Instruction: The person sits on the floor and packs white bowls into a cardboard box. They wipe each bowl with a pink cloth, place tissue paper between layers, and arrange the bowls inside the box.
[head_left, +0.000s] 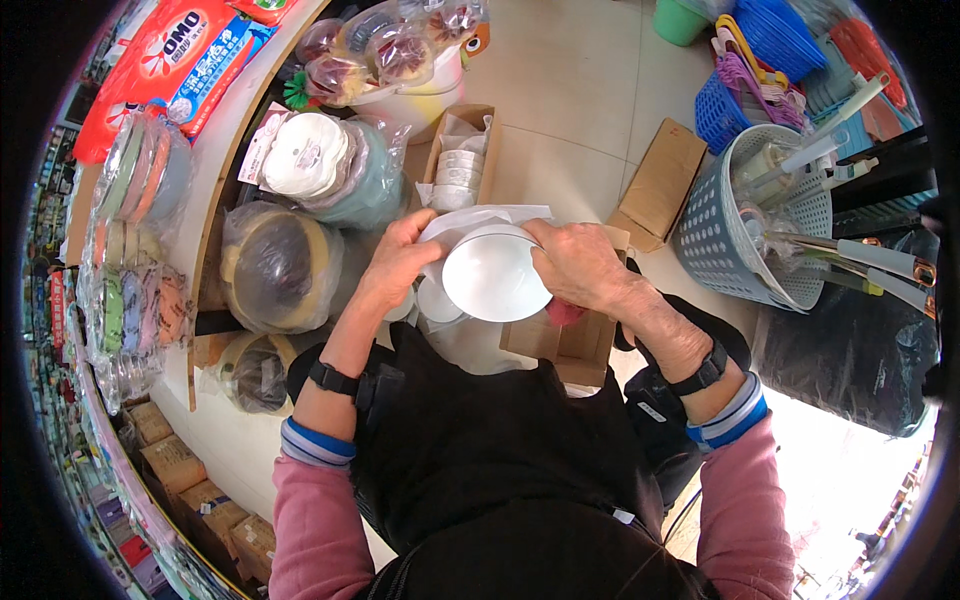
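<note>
A white bowl (492,278) with a thin dark rim is held tilted in front of my body, its hollow side facing up. My right hand (582,262) is closed on the bowl's right rim. A sheet of white paper (505,213) lies behind the bowl, and my left hand (402,258) is closed on its left end, close to the bowl's left side. Whether the left fingers also touch the bowl is hidden. More white ware (438,302) shows just below. An open cardboard box (580,350) sits under my right hand, with something reddish (565,312) at its edge.
Beyond my hands stands a cardboard box (490,125) with stacked white bowls (459,172). Plastic-wrapped basins (280,265) and plates (308,155) stand left. A closed carton (660,180) and a grey basket (715,235) of long-handled utensils stand right. Shelving edges the left.
</note>
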